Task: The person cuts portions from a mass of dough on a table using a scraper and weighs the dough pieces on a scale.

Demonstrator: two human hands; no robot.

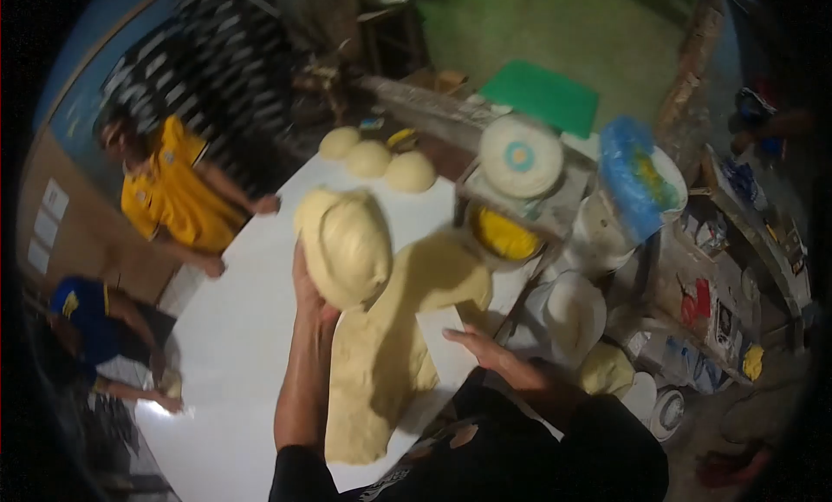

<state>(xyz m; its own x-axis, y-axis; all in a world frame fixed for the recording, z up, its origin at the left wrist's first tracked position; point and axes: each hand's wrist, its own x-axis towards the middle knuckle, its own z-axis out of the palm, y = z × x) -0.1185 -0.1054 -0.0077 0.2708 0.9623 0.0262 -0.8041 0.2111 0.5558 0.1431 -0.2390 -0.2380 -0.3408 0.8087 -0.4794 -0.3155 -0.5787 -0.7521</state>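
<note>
1. The white worktop [234, 355] spreads through the middle of the view, bare over much of its left side
2. A person in a yellow shirt [184, 194] stands at its far left edge, hands near the rim; a person in a blue shirt [85, 316] is nearer, one hand by a small pale piece at the edge
3. A long, thick slab of pale yellow dough [360, 415] lies on the worktop just in front of the wearer, running away to the right, partly in shadow
4. A big rounded lump of dough [347, 246], folded on top, is held up over the worktop, left of the slab's far part
5. A green panel [546, 96] lies beyond, behind a round white object with a turquoise centre [520, 158]; a blue plastic bag [631, 185] is to their right
6. Three smooth dough balls [368, 159] sit close together at the far end
7. A container with bright yellow contents [507, 235] stands beside the slab's far end
8. The left hand [310, 290] has a spread grip, supporting the lump from its near-left side
9. The right hand [481, 348] has a narrow grip, pinching a flat white scraper [444, 335] at the slab's right side; whether its edge cuts in, I cannot tell
</note>
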